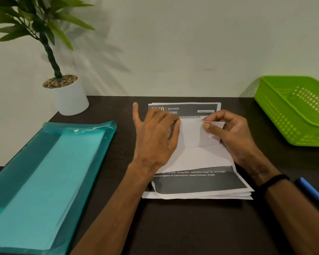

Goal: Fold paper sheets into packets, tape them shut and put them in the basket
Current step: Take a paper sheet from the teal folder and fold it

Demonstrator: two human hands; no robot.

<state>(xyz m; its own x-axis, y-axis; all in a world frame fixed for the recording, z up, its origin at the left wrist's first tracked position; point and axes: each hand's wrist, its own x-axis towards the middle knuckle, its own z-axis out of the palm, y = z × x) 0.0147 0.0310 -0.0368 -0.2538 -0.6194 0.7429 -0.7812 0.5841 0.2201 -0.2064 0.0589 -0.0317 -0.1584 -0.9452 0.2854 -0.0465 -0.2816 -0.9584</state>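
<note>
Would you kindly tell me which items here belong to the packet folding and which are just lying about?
Job: folded sheet, paper stack, green basket, left hand, right hand.
Lying about: teal folder, potted plant, blue pen.

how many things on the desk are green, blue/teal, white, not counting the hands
green: 2, the basket and the plant
blue/teal: 2, the folder and the pen
white: 2, the plant pot and the paper stack
total: 6
</note>
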